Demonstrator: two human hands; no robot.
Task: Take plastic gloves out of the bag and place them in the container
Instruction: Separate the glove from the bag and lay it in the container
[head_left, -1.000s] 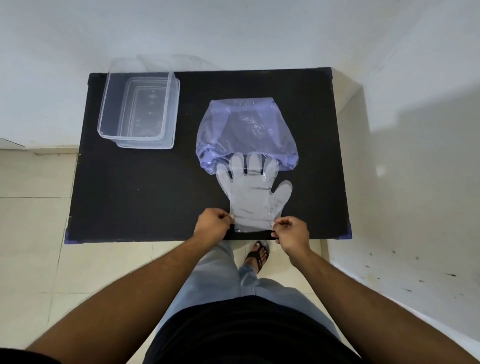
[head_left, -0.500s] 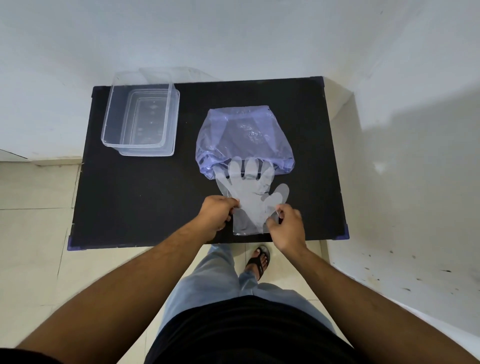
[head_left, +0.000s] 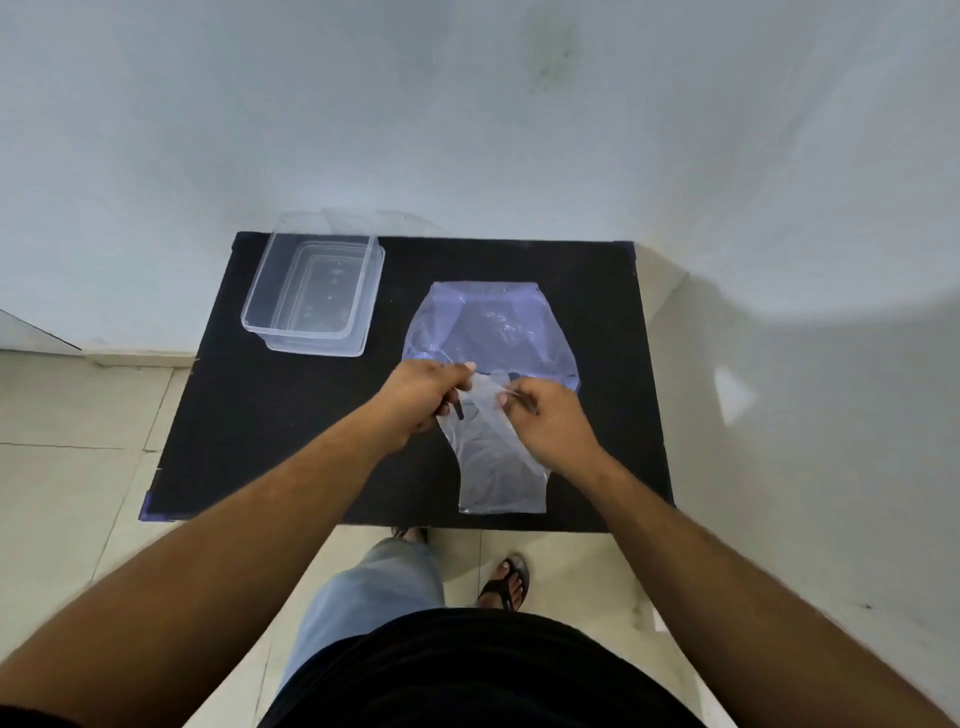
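A clear plastic glove lies on the black table, its cuff toward the near edge. The glove's finger end is under my hands, at the mouth of the pale blue plastic bag. My left hand and my right hand both pinch the glove's finger end from either side. A clear, empty rectangular container stands at the table's far left corner, well apart from my hands.
A white wall runs behind the table and along its right side. Pale floor tiles lie to the left and below. My legs and a sandalled foot are at the table's near edge.
Both hands moved from the glove's cuff at the near edge up to its finger end by the bag mouth. The view tilted, so the table sits lower in the frame.
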